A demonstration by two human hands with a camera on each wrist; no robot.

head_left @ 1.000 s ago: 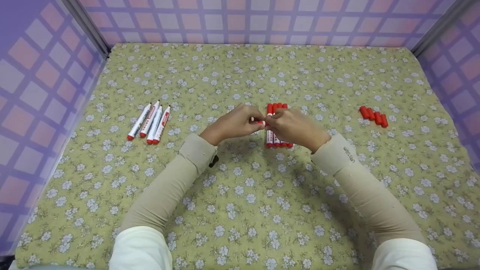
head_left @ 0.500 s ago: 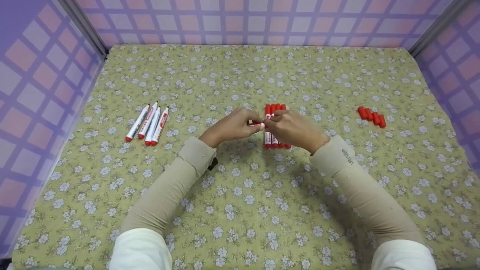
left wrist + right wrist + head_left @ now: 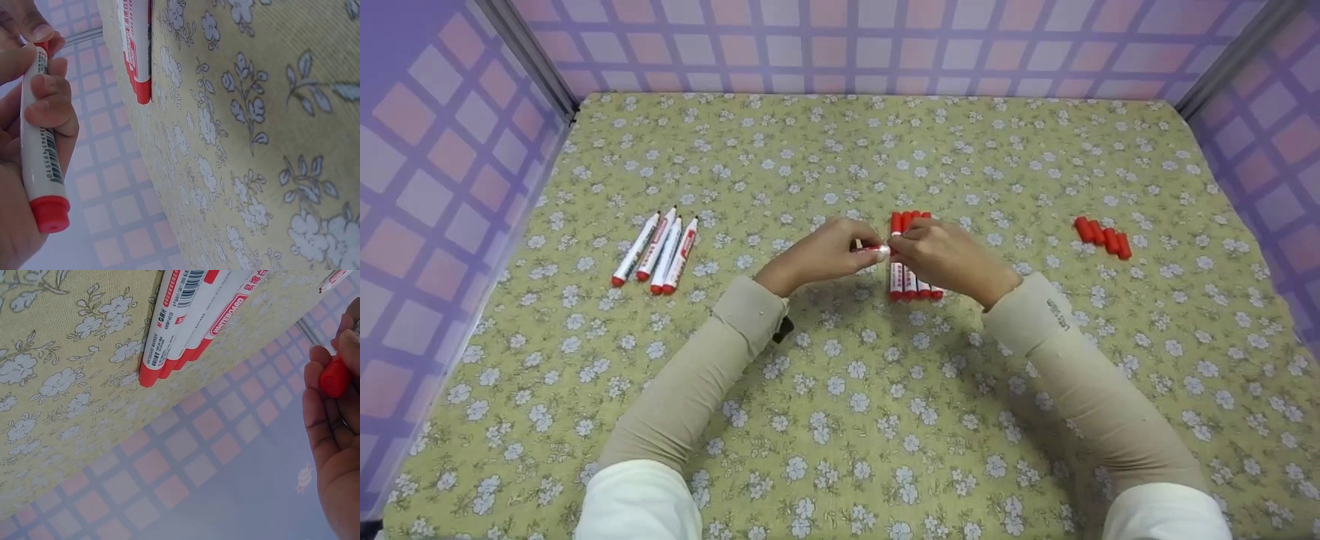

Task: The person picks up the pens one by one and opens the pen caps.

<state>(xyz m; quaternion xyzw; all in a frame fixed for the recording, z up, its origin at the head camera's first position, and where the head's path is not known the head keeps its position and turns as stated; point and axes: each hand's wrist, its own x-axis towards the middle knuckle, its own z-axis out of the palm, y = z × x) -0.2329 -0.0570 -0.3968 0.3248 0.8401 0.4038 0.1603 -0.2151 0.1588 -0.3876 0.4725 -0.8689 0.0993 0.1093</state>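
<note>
Two hands meet at frame centre in the head view, just above the tabletop (image 3: 840, 420), which is covered in a yellow-green floral cloth. Left hand (image 3: 826, 253) has a clenched grip around a white marker (image 3: 39, 135); the left wrist view shows fingers (image 3: 50, 104) curled over the barrel, barcode visible, red end plug at the bottom, barrel running up toward the fingertips. Right hand (image 3: 946, 253) pinches a red cap (image 3: 336, 376) between thumb and fingers; in the right wrist view the cap sits at the fingertips at right edge of frame. In the head view the two hands touch at the fingertips, with a bit of white barrel showing between them; whether the cap is seated on the marker tip or only near it, cannot tell. Directly behind and under the right hand lies a row of capped markers (image 3: 897, 279), side by side, touching, red caps pointing to the top of frame, partly hidden by the hand. Left of centre, a group of four uncapped markers (image 3: 656, 247) lies close together, tilted, red ends toward lower left. At right of frame, a short row of loose red caps (image 3: 1102, 237) lies touching each other, well apart from the hands. Beige sleeves cover both forearms. Purple and pink checked walls (image 3: 870, 45) enclose the tabletop on three sides.
</note>
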